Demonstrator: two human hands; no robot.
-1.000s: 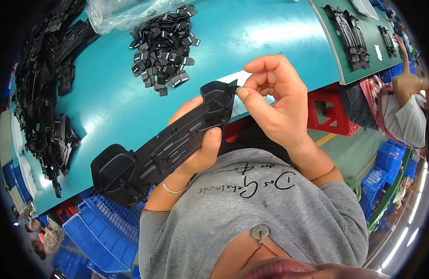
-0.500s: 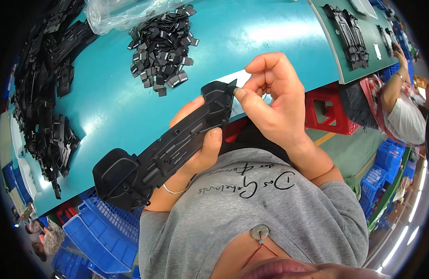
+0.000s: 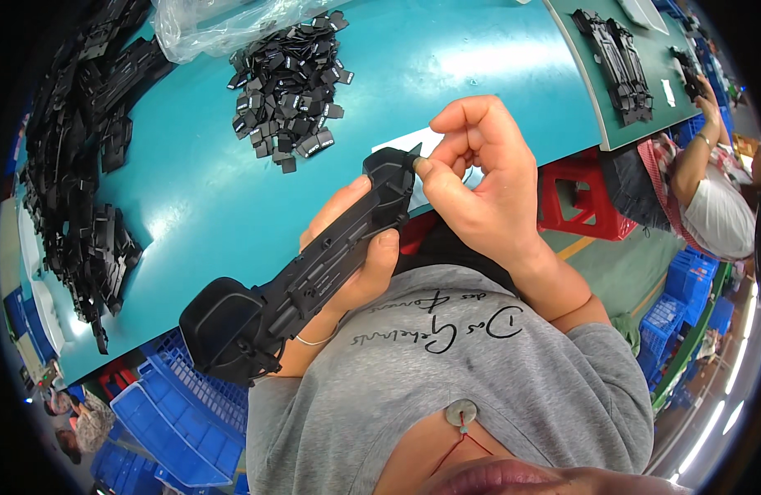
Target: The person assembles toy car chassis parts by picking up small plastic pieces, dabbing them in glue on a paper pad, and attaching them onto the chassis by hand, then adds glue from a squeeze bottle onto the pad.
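Note:
A long black moulded plastic part (image 3: 331, 256) with a wide cupped end lies slantwise in front of my chest. My left hand (image 3: 368, 260) is closed round its middle, the thumb on the near side and the fingers behind. At the narrower far-right end, my right hand (image 3: 484, 177) is closed in a pinch, its thumb pressed to the part's edge beside a small pointed dark tip (image 3: 415, 149). Fingers of the right hand hide whatever else may lie in the pinch. A white sheet (image 3: 430, 142) lies on the table behind this hand.
On the teal table (image 3: 446, 49) are a heap of small black clips (image 3: 290, 91), a clear plastic bag (image 3: 199, 29) and a long pile of black parts (image 3: 83, 165). Blue crates (image 3: 178, 421) stand below left. At right are a red stool (image 3: 583, 202) and another person (image 3: 719, 206).
The black plastic part has shifted slightly right and tilted a little, with my left hand. My right hand stays at its end, nearly unmoved. The other person's hand has moved slightly.

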